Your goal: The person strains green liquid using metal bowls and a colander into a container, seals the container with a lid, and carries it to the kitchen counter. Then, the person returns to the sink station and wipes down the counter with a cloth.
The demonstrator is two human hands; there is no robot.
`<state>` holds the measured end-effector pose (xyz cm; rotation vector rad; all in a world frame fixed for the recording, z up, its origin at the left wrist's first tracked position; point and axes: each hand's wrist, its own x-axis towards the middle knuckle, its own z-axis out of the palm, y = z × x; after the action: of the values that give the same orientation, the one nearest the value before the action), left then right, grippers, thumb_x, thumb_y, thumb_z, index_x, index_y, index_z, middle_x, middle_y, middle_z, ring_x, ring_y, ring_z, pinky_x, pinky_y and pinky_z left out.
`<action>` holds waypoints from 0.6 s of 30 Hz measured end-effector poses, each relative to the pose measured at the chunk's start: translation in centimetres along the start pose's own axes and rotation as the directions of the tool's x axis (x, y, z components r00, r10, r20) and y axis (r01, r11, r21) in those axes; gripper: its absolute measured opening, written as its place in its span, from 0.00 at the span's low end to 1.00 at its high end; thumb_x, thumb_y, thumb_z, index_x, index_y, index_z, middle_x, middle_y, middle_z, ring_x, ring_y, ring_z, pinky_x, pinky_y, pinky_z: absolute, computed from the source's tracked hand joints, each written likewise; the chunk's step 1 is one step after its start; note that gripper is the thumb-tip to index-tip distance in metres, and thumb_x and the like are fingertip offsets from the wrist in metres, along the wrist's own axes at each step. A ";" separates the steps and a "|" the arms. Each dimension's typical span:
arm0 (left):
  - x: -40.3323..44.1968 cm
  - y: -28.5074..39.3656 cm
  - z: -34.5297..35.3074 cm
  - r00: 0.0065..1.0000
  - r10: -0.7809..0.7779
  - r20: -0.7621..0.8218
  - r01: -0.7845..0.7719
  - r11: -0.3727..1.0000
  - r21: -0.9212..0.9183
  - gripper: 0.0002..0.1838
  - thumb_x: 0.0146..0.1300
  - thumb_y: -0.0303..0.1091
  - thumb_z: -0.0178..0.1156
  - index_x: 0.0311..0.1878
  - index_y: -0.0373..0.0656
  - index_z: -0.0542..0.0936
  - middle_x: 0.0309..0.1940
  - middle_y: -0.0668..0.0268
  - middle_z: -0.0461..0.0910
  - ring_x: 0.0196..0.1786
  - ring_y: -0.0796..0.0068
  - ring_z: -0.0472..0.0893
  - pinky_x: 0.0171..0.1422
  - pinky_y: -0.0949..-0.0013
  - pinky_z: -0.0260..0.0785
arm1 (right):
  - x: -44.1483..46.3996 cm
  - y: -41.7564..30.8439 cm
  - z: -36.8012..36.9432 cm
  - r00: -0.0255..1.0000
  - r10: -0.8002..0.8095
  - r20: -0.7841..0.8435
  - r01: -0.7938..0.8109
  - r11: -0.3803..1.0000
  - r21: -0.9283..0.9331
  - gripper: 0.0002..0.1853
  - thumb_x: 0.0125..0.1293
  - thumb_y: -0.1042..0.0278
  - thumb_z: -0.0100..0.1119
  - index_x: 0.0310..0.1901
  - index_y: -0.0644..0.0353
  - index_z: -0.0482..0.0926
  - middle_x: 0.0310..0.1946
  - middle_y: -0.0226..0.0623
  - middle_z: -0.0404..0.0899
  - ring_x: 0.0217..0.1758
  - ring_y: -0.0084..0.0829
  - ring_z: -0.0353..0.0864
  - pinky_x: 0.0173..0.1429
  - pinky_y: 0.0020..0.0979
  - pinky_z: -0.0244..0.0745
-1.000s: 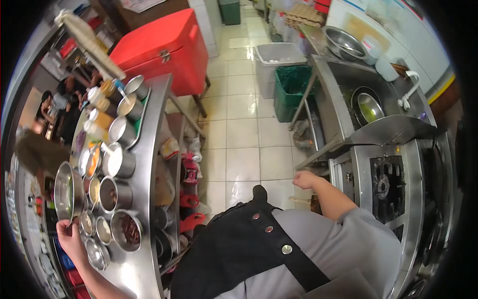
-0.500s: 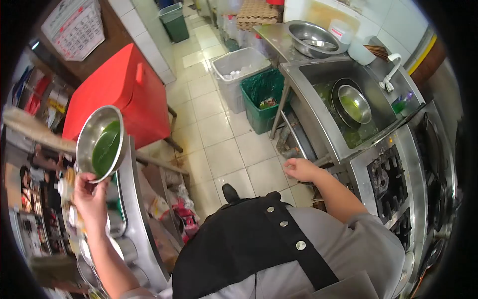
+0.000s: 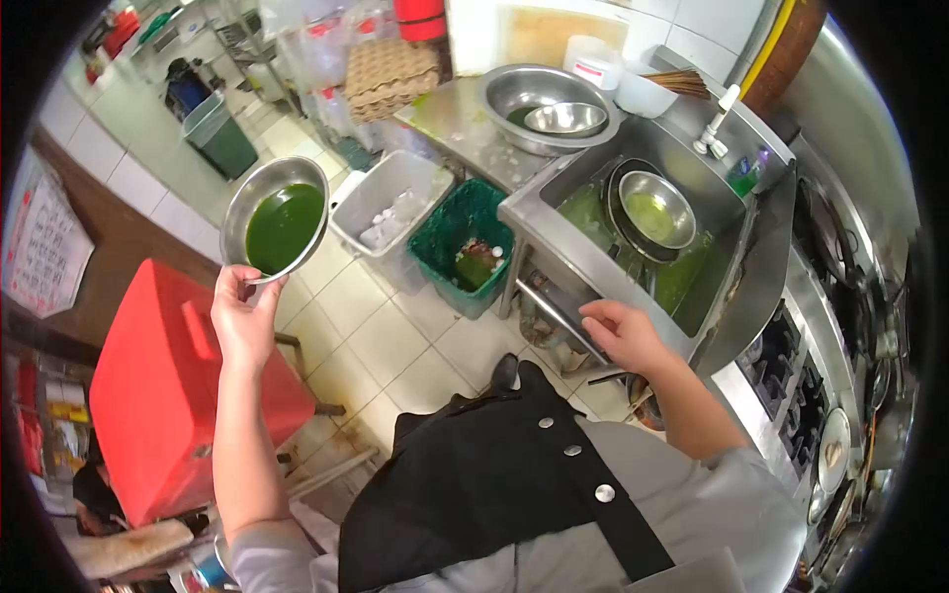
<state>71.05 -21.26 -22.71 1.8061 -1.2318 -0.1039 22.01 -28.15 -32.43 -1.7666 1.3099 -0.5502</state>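
In our left hand point(image 3: 245, 321) we grip the near rim of a round, silvery stainless-steel bowl point(image 3: 237, 219), thumb and fingers pinched closed on its edge. The bowl is held up just ahead of that hand, and the dark green liquid point(image 3: 287, 232) in it lies more to the right side, with bare steel showing on the left. Our right hand point(image 3: 628, 338) is partly open, its fingers loosely bent, well apart from the bowl.

Left of our left hand and forearm stands a big, red, box-shaped cooler point(image 3: 163, 385). To the right of that hand, beyond the bowl, is a grey plastic bin point(image 3: 354, 232) with white pieces inside; next to it, ahead of and between both hands, we see a green plastic bin point(image 3: 427, 245).

Ahead of our right hand is a rectangular stainless-steel sink point(image 3: 542, 203) holding greenish water and a dark round pan point(image 3: 619, 212) with a small shiny metal bowl point(image 3: 657, 210) inside. Farther ahead of that hand, a wide steel basin point(image 3: 496, 97) sits on the counter. Black stove grates point(image 3: 803, 395) lie to its right.
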 end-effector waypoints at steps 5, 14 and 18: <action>7.1 -0.9 9.3 0.996 0.084 0.021 -0.084 0.996 -0.019 0.14 0.54 0.31 0.72 0.36 0.39 0.75 0.32 0.69 0.76 0.36 0.78 0.73 0.44 0.71 0.69 | 6.0 -0.1 -2.7 0.985 -0.001 -0.171 0.046 0.965 0.258 0.11 0.67 0.69 0.60 0.48 0.64 0.80 0.30 0.29 0.80 0.31 0.17 0.75 0.35 0.22 0.72; 16.2 1.2 20.3 0.986 0.114 0.120 -0.121 0.991 0.050 0.16 0.52 0.31 0.73 0.37 0.39 0.75 0.35 0.65 0.77 0.38 0.72 0.76 0.47 0.69 0.72 | 18.4 0.4 -6.2 0.953 0.280 -0.114 -0.131 0.723 0.679 0.24 0.70 0.52 0.55 0.57 0.63 0.70 0.43 0.39 0.79 0.33 0.27 0.80 0.36 0.25 0.74; 20.4 -0.7 24.6 0.956 0.232 0.182 -0.221 0.972 -0.076 0.16 0.51 0.29 0.73 0.38 0.39 0.75 0.37 0.64 0.77 0.40 0.70 0.77 0.47 0.67 0.73 | 22.5 -0.1 -5.8 0.905 0.401 -0.145 -0.128 0.581 0.804 0.29 0.66 0.44 0.58 0.54 0.64 0.68 0.47 0.45 0.77 0.36 0.34 0.82 0.36 0.30 0.76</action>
<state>68.80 -52.46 -29.26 1.6236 -1.5489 -0.1814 25.72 -51.12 -32.21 -0.7355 1.2303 -1.0685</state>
